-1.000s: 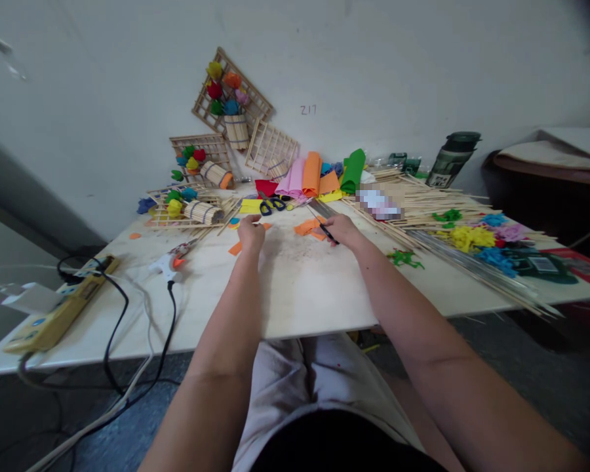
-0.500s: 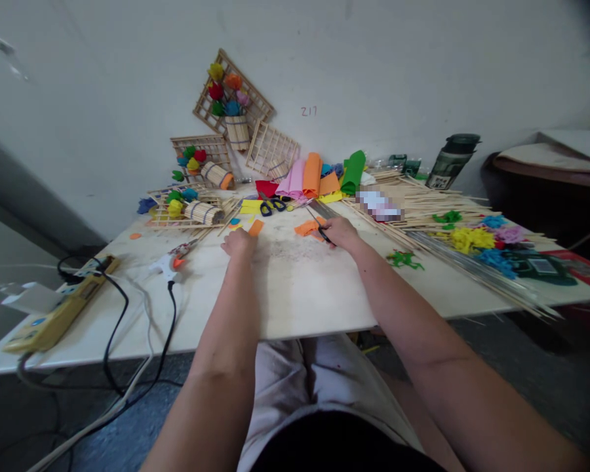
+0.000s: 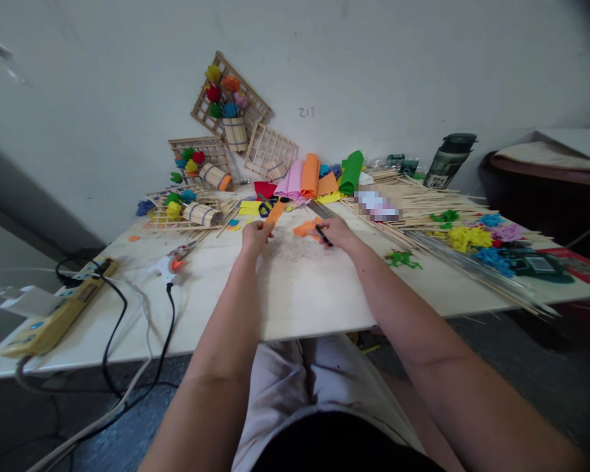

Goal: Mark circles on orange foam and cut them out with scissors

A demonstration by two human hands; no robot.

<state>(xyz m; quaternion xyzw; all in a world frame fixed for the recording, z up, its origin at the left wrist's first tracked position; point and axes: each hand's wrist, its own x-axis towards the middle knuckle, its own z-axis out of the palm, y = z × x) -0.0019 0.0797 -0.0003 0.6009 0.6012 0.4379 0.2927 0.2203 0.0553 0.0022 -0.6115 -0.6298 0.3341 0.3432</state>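
Note:
My left hand point(image 3: 256, 235) pinches a strip of orange crepe paper point(image 3: 276, 213), which sticks up and away from the fingers. My right hand point(image 3: 337, 233) is closed around the black-handled scissors point(image 3: 323, 236), whose blades are hard to make out. Beside the scissors, crumpled orange paper point(image 3: 302, 229) lies on the white tabletop point(image 3: 314, 295), partly hidden by the right hand. A second pair of scissors point(image 3: 265, 208), dark with yellow on its handles, rests just beyond the left hand.
Rolled crepe paper point(image 3: 310, 176) stands at the back. Wooden sticks point(image 3: 423, 203) and paper tufts point(image 3: 467, 238) spread over the right side. A white glue gun point(image 3: 168, 267) and a corded power strip point(image 3: 61, 308) lie left. Stick lattices with paper flowers point(image 3: 230, 83) lean on the wall.
My left hand has lifted the orange strip from the table and brought it rightward, closer to the scissors. My right hand stays in nearly the same place, with the scissors turned slightly.

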